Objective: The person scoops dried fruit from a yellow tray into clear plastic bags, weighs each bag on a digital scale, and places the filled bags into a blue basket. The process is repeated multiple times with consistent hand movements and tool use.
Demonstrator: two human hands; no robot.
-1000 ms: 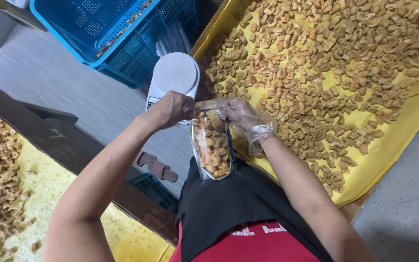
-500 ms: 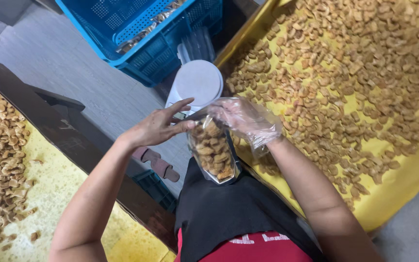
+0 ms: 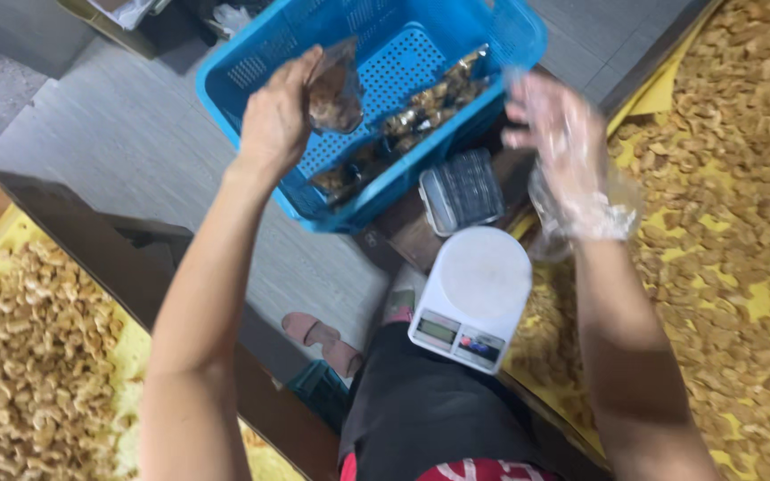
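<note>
Cashew bag (image 3: pixel 336 89) first: it is a small clear plastic pouch packed with brown, roasted-looking nuts, its film shiny and creased, blurred by motion. My left hand (image 3: pixel 276 120) pinches it at the edge between thumb and fingers and holds it up over the near corner of the blue basket (image 3: pixel 251 62), not touching the basket that I can see.

My right hand (image 3: pixel 563 151) wears a loose, wrinkled, see-through plastic glove. Its fingers are spread wide and hold nothing; it hangs in the air just right of the basket, above the edge of the yellow sheet.

The basket is hard blue plastic with a perforated lattice floor and walls, rectangular with rounded corners. A row of filled pouches (image 3: pixel 421 111) lies along its right side, glossy and dark.

Below it sits a dark calculator (image 3: pixel 463 189) with rows of keys, and nearer to me a white digital kitchen scale (image 3: pixel 474 294) with a smooth round platter and a small display on its front.

On the right, loose cashews (image 3: pixel 724 178) are spread thick over a yellow sheet (image 3: pixel 764 303). On the left lies another heap of cashews (image 3: pixel 28 356) on yellow, edged by a dark wooden frame (image 3: pixel 109 240).

The floor (image 3: pixel 118 142) between them is grey with a fine ribbed texture. A foot in a pink sandal (image 3: pixel 318 337) rests on it by my dark apron.
</note>
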